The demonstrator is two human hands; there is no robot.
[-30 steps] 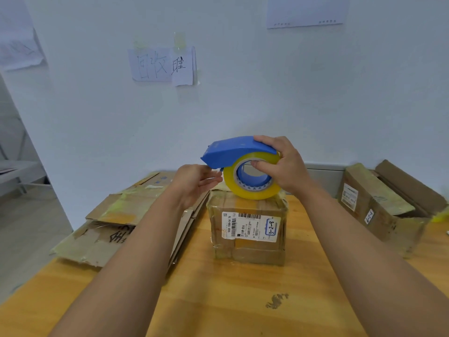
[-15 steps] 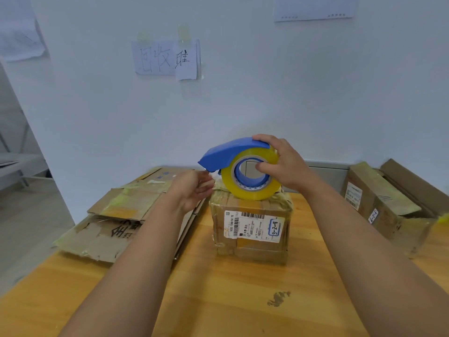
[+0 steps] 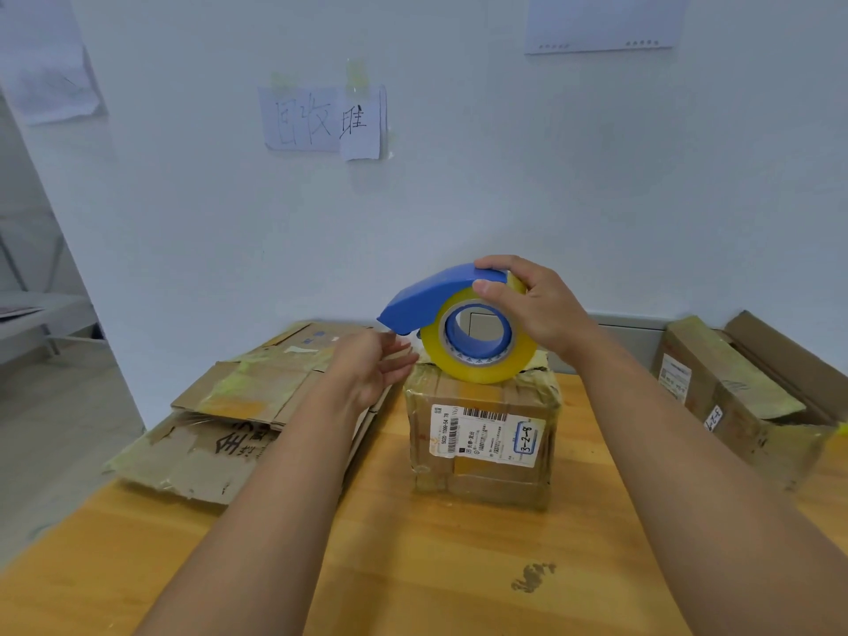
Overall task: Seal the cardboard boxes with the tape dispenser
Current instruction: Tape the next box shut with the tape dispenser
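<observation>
A small taped cardboard box [image 3: 482, 442] with a white label stands in the middle of the wooden table. On its top rests a blue tape dispenser [image 3: 431, 298] with a yellow tape roll [image 3: 479, 346]. My right hand [image 3: 537, 302] grips the dispenser from above and behind, thumb on the roll's side. My left hand [image 3: 374, 367] is just left of the box's top edge, under the dispenser's nose, fingers loosely extended toward the tape end. Whether the fingertips hold any tape is unclear.
Flattened cardboard sheets [image 3: 238, 415] lie stacked at the left of the table [image 3: 413, 566]. Another cardboard box [image 3: 734, 397] sits at the right with its flap open. A white wall with paper notes [image 3: 321, 119] stands close behind. A dark stain [image 3: 532, 576] marks the tabletop.
My left hand's fingers have opened from a pinch near the dispenser's nose. The dispenser stays on the box top, tipped slightly more onto its roll.
</observation>
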